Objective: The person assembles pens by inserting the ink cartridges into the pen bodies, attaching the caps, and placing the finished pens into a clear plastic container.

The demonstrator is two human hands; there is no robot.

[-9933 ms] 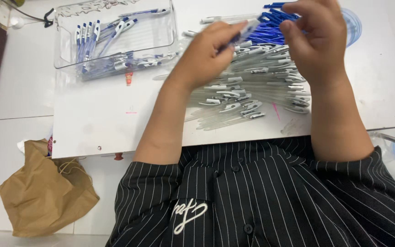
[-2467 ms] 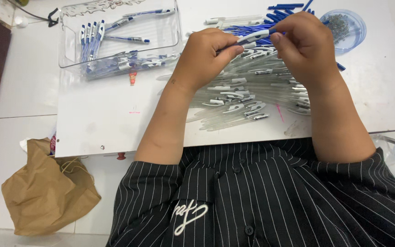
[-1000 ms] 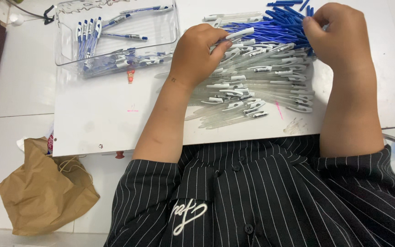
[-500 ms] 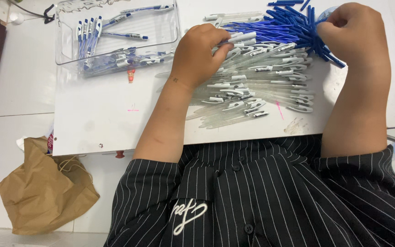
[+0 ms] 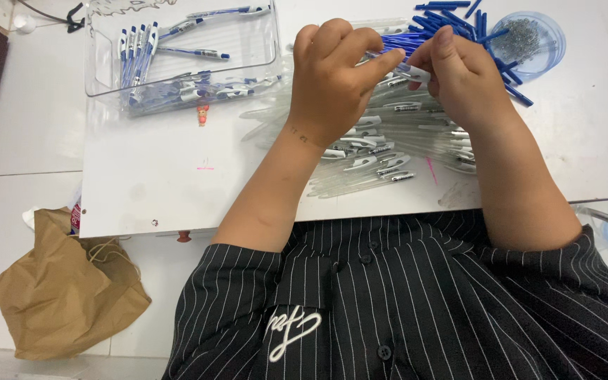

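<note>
left hand + right hand: grip pinching one pen | barrel mostly hidden | pile part-covered

I see a white surface carrying a clear pen tray; right of it, clear pen barrels, blue refills, a spring dish.

Two hands are at work, the left hand and the right hand, over one white worktop. There is one clear tray, one round dish and one brown paper bag. The clear pen barrels and blue refills lie in heaps too tangled to count.
</note>
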